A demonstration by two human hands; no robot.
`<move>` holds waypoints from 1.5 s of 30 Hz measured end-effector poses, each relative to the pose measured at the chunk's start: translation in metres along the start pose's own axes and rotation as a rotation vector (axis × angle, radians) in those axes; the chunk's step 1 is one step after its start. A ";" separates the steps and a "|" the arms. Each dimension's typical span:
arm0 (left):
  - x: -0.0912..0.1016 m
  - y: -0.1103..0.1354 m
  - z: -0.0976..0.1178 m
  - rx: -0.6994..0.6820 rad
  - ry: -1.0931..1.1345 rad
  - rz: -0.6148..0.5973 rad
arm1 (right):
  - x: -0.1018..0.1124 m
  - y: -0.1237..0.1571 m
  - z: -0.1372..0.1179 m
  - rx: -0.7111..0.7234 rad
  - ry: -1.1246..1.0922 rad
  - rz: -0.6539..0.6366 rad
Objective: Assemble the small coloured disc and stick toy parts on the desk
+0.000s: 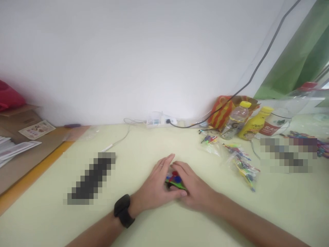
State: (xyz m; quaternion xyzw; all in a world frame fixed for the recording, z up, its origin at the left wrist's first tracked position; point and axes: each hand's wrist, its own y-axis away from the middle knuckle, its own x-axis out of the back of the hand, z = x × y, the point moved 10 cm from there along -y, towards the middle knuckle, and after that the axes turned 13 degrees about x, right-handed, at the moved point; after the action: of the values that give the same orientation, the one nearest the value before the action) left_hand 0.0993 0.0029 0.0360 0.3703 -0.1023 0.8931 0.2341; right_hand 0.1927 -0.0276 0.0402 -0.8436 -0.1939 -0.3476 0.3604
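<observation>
Close together over the table [138,226], my two hands curve around a small cluster of colourful plastic pieces [174,179]. Red, blue and bright green parts show in the gap between them, along with something dark; their exact kind cannot be made out. My left hand [159,183], with a ring on one finger and a black watch [124,210] on the wrist, hugs the cluster from the left, its thumb reaching across to the right hand. From the other side my right hand [196,187] closes round it with bent fingers. Palms and fingers hide much of the cluster.
Small clear bags of colourful plastic pieces [243,168] lie to the right. Behind them stand a clear bottle [235,120], a yellow bottle [254,124] and a red-yellow bag [218,111]. A power strip [160,121] sits by the wall; cardboard [33,151] is left.
</observation>
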 end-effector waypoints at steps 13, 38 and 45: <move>-0.006 0.008 0.015 -0.122 -0.228 -0.019 | 0.108 -0.056 0.102 -0.070 0.435 0.266; -0.001 0.002 0.006 -0.077 -0.267 0.157 | 0.118 -0.116 0.176 -0.286 0.807 0.112; 0.000 -0.002 0.004 -0.076 -0.259 0.165 | 0.174 -0.060 0.010 0.252 0.537 0.817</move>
State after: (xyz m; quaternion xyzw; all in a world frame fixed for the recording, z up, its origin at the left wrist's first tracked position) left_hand 0.1025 0.0031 0.0389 0.4637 -0.1955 0.8495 0.1587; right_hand 0.2817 0.0330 0.1894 -0.6814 0.2112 -0.3565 0.6033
